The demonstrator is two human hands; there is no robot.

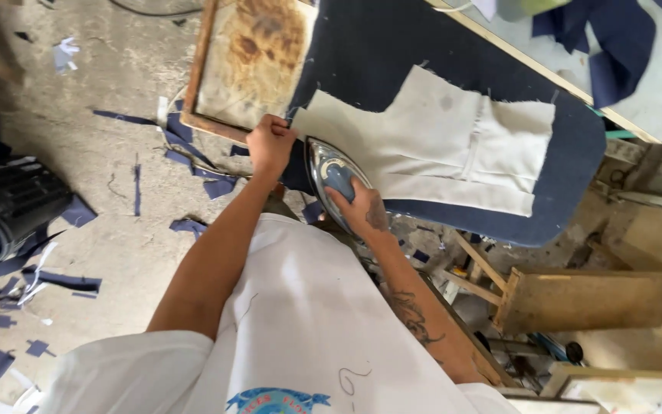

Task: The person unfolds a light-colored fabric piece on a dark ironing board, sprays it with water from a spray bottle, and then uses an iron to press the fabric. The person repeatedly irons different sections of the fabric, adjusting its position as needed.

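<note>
A cream cloth piece (453, 146) with a pocket seam lies flat on a navy padded ironing board (576, 184). My right hand (363, 208) grips the blue handle of a shiny metal iron (329, 170), which rests on the near left end of the cloth. My left hand (270, 144) is closed in a fist at the cloth's left corner, pinching its edge at the board's rim. My white shirt fills the bottom of the view.
A scorched pad in a wooden frame (250, 54) sits left of the board. Navy cloth scraps (193, 172) litter the concrete floor. A black machine (9, 199) stands at the left, a wooden stool (591, 299) at the right, and a table with navy pieces (614, 46) beyond.
</note>
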